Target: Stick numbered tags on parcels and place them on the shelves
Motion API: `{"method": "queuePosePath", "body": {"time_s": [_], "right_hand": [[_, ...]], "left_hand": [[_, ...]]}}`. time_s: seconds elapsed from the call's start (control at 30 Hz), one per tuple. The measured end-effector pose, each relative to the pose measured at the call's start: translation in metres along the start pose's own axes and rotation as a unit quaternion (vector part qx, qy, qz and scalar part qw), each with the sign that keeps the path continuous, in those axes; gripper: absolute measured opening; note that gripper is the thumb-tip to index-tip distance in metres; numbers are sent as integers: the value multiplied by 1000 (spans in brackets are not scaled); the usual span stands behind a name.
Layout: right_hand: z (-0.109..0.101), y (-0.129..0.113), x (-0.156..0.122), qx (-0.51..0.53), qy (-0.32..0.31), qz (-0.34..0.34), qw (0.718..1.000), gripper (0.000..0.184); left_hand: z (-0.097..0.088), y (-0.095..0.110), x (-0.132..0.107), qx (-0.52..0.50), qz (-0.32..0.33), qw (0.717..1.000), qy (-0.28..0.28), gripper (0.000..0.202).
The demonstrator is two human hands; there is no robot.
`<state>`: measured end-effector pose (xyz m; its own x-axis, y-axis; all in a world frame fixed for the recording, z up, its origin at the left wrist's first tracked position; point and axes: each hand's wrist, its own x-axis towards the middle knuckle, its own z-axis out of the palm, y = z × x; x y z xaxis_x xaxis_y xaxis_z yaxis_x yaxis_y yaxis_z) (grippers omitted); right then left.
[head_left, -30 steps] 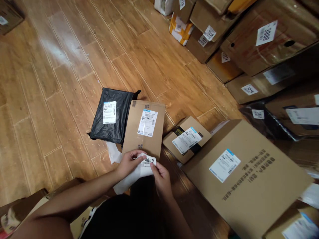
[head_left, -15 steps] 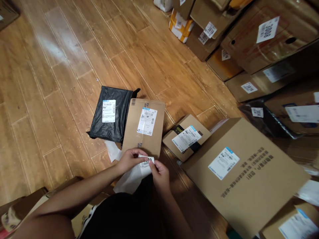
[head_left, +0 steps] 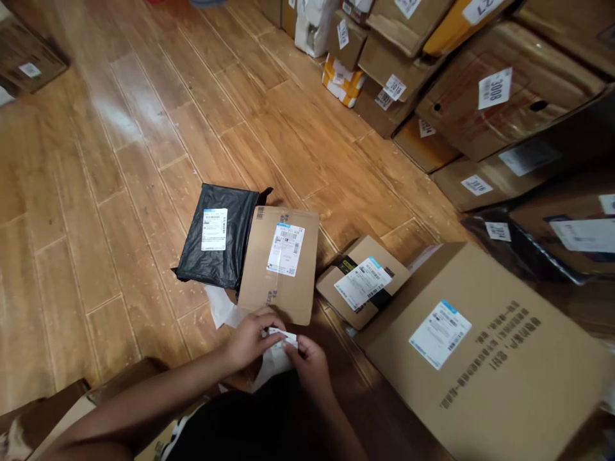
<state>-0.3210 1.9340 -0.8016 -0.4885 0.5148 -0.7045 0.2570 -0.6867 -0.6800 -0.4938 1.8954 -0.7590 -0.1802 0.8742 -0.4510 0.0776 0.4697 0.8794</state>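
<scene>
Both my hands meet low in the view over a white sticker sheet (head_left: 273, 358). My left hand (head_left: 250, 339) pinches the sheet from the left. My right hand (head_left: 310, 362) pinches a small white number label (head_left: 284, 335) at the sheet's top edge; its print is too small to read. Just beyond my fingers lies a flat brown cardboard parcel (head_left: 281, 262) with a shipping label. A black plastic mailer (head_left: 218, 234) lies partly under that parcel's left side. A small brown box (head_left: 361, 282) lies to the right of the parcel.
A large flat carton (head_left: 485, 358) fills the lower right. Stacked cartons with number tags (head_left: 494, 88) line the right and far side. A scrap of white backing paper (head_left: 220, 307) lies on the wooden floor (head_left: 120, 192). Another box (head_left: 26, 61) sits at far left.
The label has turned edge-on between my fingers and its number no longer shows. The camera tilted up slightly, so the parcels sit lower in view.
</scene>
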Motion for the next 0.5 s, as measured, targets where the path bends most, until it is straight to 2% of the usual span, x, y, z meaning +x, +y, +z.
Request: {"method": "queuePosePath", "body": {"time_s": [0.2, 0.3, 0.37, 0.5], "right_hand": [[8, 11, -1, -27, -34, 23, 999, 47], [15, 15, -2, -46, 11, 47, 998, 48], [18, 16, -3, -36, 22, 46, 998, 49], [17, 14, -4, -35, -63, 40, 997, 51]], "left_hand": [[3, -11, -15, 4, -42, 998, 55, 18], [3, -13, -19, 13, -28, 998, 54, 21], [3, -16, -20, 5, -22, 997, 73, 22], [4, -27, -25, -12, -51, 992, 115, 23]]}}
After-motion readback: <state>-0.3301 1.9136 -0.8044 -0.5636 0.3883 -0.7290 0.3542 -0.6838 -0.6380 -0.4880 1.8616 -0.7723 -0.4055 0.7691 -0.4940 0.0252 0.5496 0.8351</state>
